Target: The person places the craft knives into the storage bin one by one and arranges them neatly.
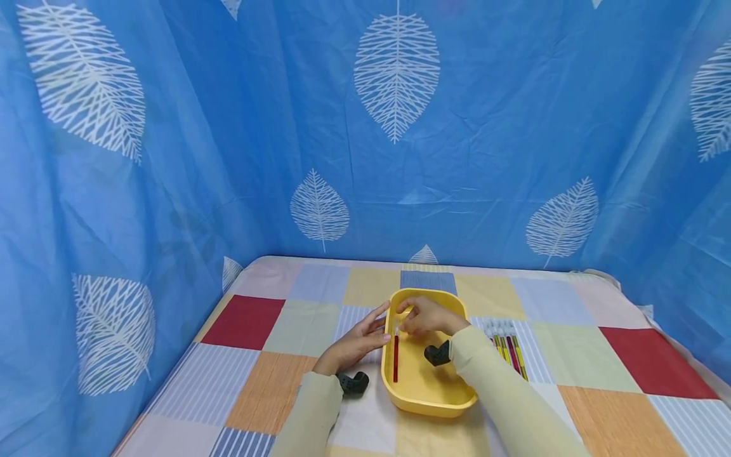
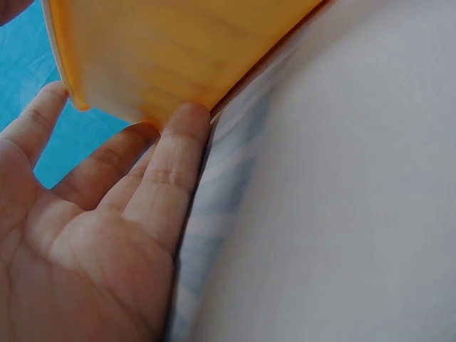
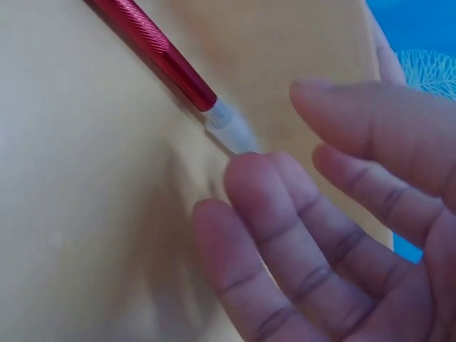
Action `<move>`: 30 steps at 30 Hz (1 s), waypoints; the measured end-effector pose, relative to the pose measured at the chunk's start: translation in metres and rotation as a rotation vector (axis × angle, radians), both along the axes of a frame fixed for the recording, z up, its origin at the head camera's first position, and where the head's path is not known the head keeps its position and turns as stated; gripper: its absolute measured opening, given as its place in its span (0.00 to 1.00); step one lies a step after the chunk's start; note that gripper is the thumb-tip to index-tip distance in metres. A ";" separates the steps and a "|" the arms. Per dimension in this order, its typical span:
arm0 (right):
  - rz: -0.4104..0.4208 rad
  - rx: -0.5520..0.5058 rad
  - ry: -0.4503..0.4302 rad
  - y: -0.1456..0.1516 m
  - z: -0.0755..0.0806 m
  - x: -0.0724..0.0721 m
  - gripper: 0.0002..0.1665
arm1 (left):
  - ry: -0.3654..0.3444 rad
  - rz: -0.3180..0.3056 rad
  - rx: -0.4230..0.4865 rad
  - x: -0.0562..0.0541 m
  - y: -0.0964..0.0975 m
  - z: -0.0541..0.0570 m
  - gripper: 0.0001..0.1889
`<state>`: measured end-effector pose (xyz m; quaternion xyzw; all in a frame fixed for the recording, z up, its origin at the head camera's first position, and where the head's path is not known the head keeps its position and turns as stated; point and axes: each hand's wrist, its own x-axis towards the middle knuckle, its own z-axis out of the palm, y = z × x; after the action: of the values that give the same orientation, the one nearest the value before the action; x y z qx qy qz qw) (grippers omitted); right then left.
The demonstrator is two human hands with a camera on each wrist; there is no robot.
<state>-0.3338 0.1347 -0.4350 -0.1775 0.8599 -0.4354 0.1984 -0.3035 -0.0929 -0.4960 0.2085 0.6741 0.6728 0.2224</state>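
A yellow plastic tray (image 1: 431, 388) stands on the table. Lying lengthwise along its left inner side is a red craft knife (image 1: 396, 360), with a knurled metal handle and a translucent cap (image 3: 231, 130). My right hand (image 1: 427, 316) is inside the tray at the far end of the knife. Its fingertips (image 3: 249, 174) are right by the cap, with thumb and fingers apart and nothing between them. At the tray's left wall, my left hand (image 1: 356, 343) rests its extended fingers (image 2: 187, 132) against the outside.
Right of the tray, several capped craft knives (image 1: 508, 350) with red and yellow handles lie side by side, partly behind my right sleeve (image 1: 502, 387). A patchwork cloth (image 1: 302, 324) covers the table. Blue leaf-patterned curtains (image 1: 365, 190) hang behind and at both sides.
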 end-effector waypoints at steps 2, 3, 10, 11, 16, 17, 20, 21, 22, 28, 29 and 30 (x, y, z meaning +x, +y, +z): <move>0.024 -0.005 -0.008 0.002 0.003 0.002 0.24 | -0.002 -0.003 0.000 0.000 0.000 0.000 0.42; 0.040 -0.008 -0.008 0.004 0.004 0.003 0.24 | -0.003 -0.004 -0.001 0.000 0.000 0.000 0.42; 0.116 -0.050 0.010 0.017 0.017 0.013 0.27 | -0.001 -0.025 0.009 0.001 0.000 0.000 0.42; 0.122 -0.055 0.020 0.019 0.018 0.014 0.27 | -0.001 -0.024 0.010 0.001 0.000 0.000 0.42; 0.136 -0.075 0.078 0.027 0.020 0.019 0.27 | -0.003 -0.020 0.011 0.001 -0.001 0.000 0.42; 0.139 -0.080 0.089 0.028 0.021 0.020 0.27 | -0.004 -0.018 0.011 0.001 -0.001 0.001 0.42; 0.143 -0.107 0.108 0.033 0.021 0.023 0.27 | -0.002 -0.018 0.012 0.000 -0.001 0.001 0.42; 0.145 -0.117 0.116 0.035 0.022 0.024 0.27 | -0.003 -0.017 0.013 0.000 -0.001 0.001 0.42; 0.144 -0.129 0.124 0.036 0.022 0.025 0.28 | -0.003 -0.018 0.014 0.000 -0.001 0.001 0.42; 0.132 -0.166 0.226 0.047 0.027 0.031 0.26 | -0.001 -0.024 0.010 0.000 -0.001 0.001 0.42; 0.130 -0.169 0.246 0.048 0.028 0.032 0.25 | 0.000 -0.023 0.008 0.000 -0.001 0.000 0.41; 0.131 -0.176 0.263 0.050 0.028 0.032 0.24 | 0.001 -0.023 0.008 0.000 -0.001 0.000 0.41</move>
<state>-0.3021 0.1847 -0.4073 -0.3053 0.8238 -0.4680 0.0957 -0.3031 -0.0942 -0.4955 0.2176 0.6689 0.6729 0.2290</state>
